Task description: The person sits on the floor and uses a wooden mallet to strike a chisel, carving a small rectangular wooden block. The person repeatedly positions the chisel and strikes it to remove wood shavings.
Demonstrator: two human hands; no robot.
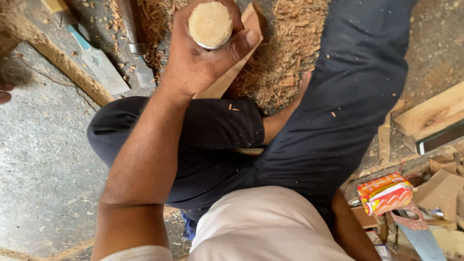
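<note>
Pale cloth of the person's shirt [263, 227] fills the bottom of the frame, and above it dark trousers [333, 106] cover legs folded on a gritty workshop floor [43, 169]. Rising from the lower left, a bare forearm ends in the left hand [198, 53], whose fingers [241, 41] are wrapped tight round a round wooden handle [210, 23] seen end-on, a thin metal ring showing just under its pale face. Beneath the fist a flat tan wooden piece [227, 79] slants down toward the knee, lying on a heap of wood shavings [285, 53]; the working end of the tool is hidden by the hand, so whether it touches the wood cannot be told. By the look of it, the work goes best with the handle kept upright over the piece, the grip firm but low on the shaft, and the bare foot [285, 113] beside the shavings kept well apart from the cutting end. The right hand is out of sight, only part of that arm [350, 227] showing at the lower right edge. Two chisels [101, 63] lie on the floor at upper left; an orange and red carton [385, 193] and a handsaw [418, 232] rest among timber offcuts [430, 113] at right.
</note>
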